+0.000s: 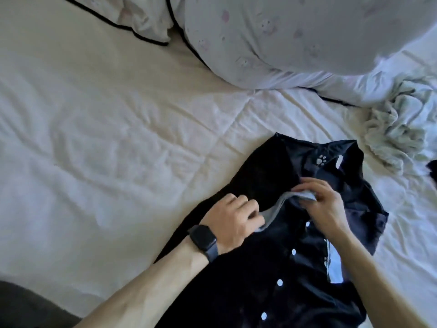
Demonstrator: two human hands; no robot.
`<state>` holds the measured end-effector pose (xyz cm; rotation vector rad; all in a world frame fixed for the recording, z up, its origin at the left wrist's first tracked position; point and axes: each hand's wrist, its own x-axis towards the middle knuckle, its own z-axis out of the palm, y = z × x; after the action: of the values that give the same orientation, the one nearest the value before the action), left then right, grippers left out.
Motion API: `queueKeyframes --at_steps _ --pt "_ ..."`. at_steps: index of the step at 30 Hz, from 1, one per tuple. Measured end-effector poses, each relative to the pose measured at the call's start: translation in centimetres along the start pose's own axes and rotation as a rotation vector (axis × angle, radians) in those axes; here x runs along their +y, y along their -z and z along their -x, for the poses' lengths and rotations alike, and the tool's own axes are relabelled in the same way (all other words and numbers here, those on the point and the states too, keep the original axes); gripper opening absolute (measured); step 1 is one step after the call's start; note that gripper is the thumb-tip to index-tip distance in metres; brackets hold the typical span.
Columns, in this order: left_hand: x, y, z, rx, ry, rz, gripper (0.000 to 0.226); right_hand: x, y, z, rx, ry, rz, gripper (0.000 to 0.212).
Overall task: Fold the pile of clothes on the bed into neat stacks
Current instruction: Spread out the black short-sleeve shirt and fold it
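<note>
A dark navy button shirt (272, 275) with white buttons and a paw print lies spread on the white bed sheet (106, 138), lower right of centre. A grey trim strip (274, 210) runs along its collar edge. My left hand (233, 221), with a black watch on the wrist, pinches the lower end of that trim. My right hand (324, 204) pinches its upper end near the collar. A crumpled pale green garment (402, 129) lies to the right of the shirt.
A large pale pillow (295, 36) with faint prints lies at the top right, and a white pillow with black piping (132, 17) at the top. A dark cloth scrap (432, 170) shows at the right edge. A dark floor patch (28, 306) is at bottom left.
</note>
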<state>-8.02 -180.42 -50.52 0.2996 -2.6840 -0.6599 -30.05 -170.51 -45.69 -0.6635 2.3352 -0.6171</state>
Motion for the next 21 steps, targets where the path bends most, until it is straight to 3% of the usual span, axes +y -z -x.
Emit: queueKeyframes --at_steps 2,3,4,6,8,11,14,16,19,21 --pt "1.4 -1.5 1.9 -0.416 -0.095 -0.048 0.035 3.9 0.7 1.4 -0.131 -0.12 0.164 0.055" --pt "1.5 -1.9 2.6 -0.558 -0.094 -0.029 0.049 5.2 0.9 1.5 -0.128 -0.155 0.187 0.058" --pt "1.5 -2.0 3.0 -0.588 -0.067 -0.026 0.06 5.8 0.8 1.3 -0.092 -0.172 0.18 0.057" --pt "0.9 -2.1 3.3 -0.416 0.102 -0.037 0.066 5.6 0.1 -0.2 -0.011 -0.167 0.12 0.05" --pt "0.2 -1.9 3.0 -0.243 0.39 -0.009 0.067 4.5 -1.2 -2.4 0.001 -0.175 0.051 0.045" --pt "-0.3 -1.7 1.9 -0.256 0.733 0.113 0.061 2.5 -2.6 -6.4 -0.04 -0.315 -0.021 0.059" --pt "-1.0 -2.4 0.9 -0.308 0.763 0.048 0.054 1.7 -3.2 -9.1 -0.072 -0.377 -0.134 0.048" --pt "-1.8 -2.6 0.7 -0.341 0.764 0.015 0.038 0.9 -3.6 -10.0 -0.08 -0.335 -0.283 0.043" --pt "-3.6 -2.5 0.9 -0.307 0.923 0.178 0.021 -1.2 -4.2 -11.4 -0.088 -0.248 -0.473 0.014" --pt "-4.6 -2.3 1.3 -0.254 1.046 0.297 0.018 -2.7 -4.7 -12.5 -0.091 -0.225 -0.495 0.011"
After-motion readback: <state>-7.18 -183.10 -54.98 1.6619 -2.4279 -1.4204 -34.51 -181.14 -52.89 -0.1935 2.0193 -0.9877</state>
